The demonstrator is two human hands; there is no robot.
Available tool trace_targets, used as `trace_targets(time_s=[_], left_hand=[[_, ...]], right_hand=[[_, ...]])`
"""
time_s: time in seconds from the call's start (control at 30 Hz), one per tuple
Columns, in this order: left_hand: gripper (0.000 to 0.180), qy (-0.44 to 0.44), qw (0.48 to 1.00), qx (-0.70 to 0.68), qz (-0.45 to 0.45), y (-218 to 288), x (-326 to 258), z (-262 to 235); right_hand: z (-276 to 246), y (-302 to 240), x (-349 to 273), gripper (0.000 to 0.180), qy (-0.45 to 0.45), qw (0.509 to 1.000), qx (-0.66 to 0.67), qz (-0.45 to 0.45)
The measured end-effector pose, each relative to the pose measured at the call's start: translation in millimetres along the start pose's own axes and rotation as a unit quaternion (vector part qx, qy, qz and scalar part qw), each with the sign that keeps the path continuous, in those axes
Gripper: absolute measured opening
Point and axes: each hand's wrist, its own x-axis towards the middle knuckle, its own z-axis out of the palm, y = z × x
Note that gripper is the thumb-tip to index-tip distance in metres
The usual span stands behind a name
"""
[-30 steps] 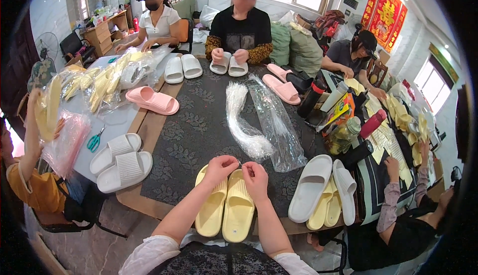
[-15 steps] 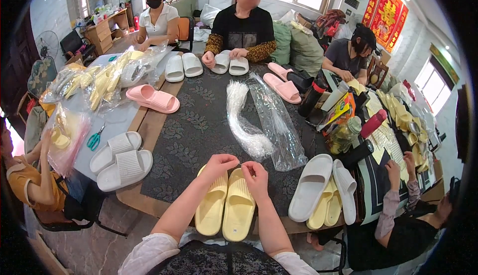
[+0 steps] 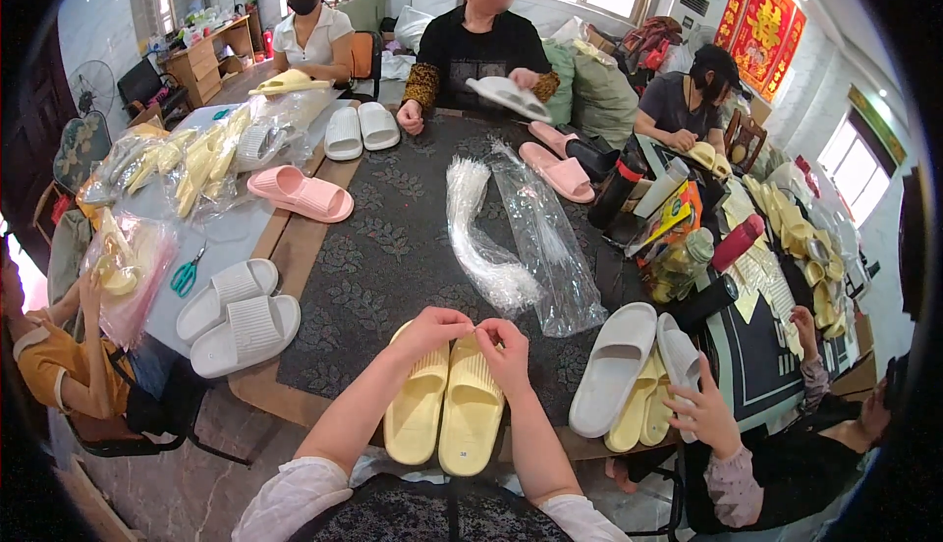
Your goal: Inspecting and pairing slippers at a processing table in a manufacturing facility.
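A pair of yellow slippers [image 3: 470, 419] lies side by side at the table's near edge, toes pointing away from me. Over their straps, my left hand [image 3: 439, 329] and my right hand [image 3: 503, 348] meet with fingertips pinched close together. Whatever sits between those fingertips is too small to make out. Beyond my hands, a bundle of thin clear plastic strands [image 3: 470, 228] curves across the dark patterned mat. Beside the bundle lies a long clear plastic bag [image 3: 562, 272] with a few strands inside.
White slippers [image 3: 246, 336] rest at left by teal scissors [image 3: 189, 272]; a pink slipper [image 3: 303, 196] lies farther back. At right, a co-worker's hand [image 3: 709, 409] hovers by white slippers [image 3: 614, 370] and yellow ones. Bottles [image 3: 688, 257] crowd the right side. Other people sit around the table.
My hands have drawn slightly closer together, still pinched. At right, a co-worker's hand has come over to the white slippers. The person opposite has lifted white slippers off the table.
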Motion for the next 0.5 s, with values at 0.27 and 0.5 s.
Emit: trace_targets(time_s=[0.27, 0.5], left_hand=[[0.019, 0.001, 0.999, 0.022, -0.032, 3.4, 0.8, 0.5], [0.021, -0.015, 0.997, 0.042, -0.058, 7.3, 0.2, -4.6]], right_hand=[[-1.1, -1.7, 0.5, 0.007, -0.009, 1.000, -0.015, -0.004], [-2.5, -5.7, 1.3, 0.007, -0.032, 0.999, -0.036, -0.014]])
